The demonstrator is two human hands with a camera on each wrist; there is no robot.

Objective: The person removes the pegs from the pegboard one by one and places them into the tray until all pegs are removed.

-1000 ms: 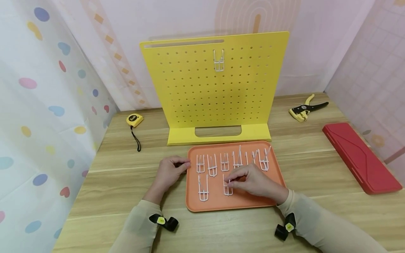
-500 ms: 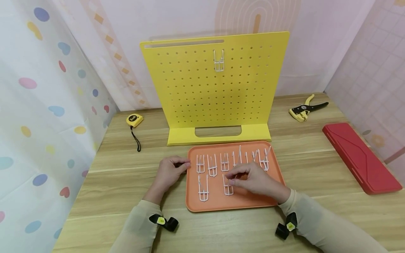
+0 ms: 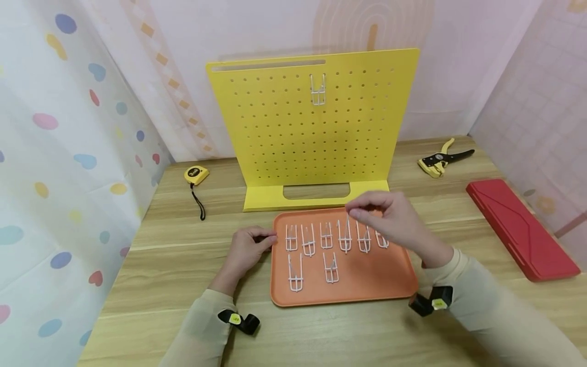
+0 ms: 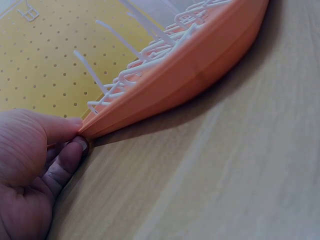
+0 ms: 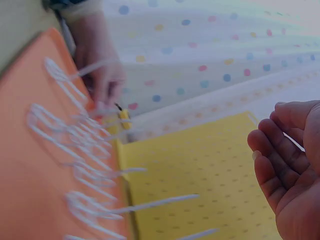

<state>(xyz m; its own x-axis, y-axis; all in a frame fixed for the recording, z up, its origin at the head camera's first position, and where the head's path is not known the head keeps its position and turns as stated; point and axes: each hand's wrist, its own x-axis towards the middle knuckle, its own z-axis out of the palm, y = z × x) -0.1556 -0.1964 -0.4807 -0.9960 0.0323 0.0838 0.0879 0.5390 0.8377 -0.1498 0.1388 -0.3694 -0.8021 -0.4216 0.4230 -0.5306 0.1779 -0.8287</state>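
An orange tray (image 3: pixel 371 283) holds several white wire pegboard hooks, most in a row along its far side. Two lie nearer the front: a front-left hook (image 3: pixel 295 279) and a front-middle hook (image 3: pixel 331 270). My left hand (image 3: pixel 245 250) pinches the tray's left rim between thumb and finger, plain in the left wrist view. Over the far row hovers my right hand (image 3: pixel 392 219), fingers loosely bent, its fingertips overlapping the raised prong of one hook (image 3: pixel 345 242) in the head view. The right wrist view shows this right hand (image 5: pixel 295 170) holding nothing, apart from the hooks.
Behind the tray stands a yellow pegboard (image 3: pixel 284 137) with one white hook (image 3: pixel 318 94) hung near its top. A tape measure (image 3: pixel 196 175) sits at left. To the right are a yellow-black wire stripper (image 3: pixel 437 162) and a red case (image 3: pixel 523 229).
My right hand has left the front-middle hook, which stays on the tray, and moved up and back over the far row. The left hand keeps its place at the rim.
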